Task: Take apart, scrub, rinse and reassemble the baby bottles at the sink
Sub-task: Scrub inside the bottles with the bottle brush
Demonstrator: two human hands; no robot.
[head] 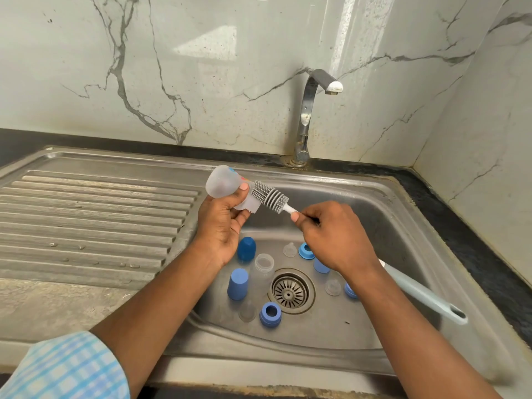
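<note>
One steel sink (374,226) | ribbed drainboard (86,220) | veined wall tiles (201,67) | black counter (472,254)

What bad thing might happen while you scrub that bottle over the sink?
The bottle is held by the left hand near its neck; a hard push from the brush in the right hand might knock it loose. It would likely drop onto the small parts below, like the clear nipple by the drain.

Single head-worn wide-angle view, looking forward and down, close over the sink (374,203), facing the marble wall (230,67)
</note>
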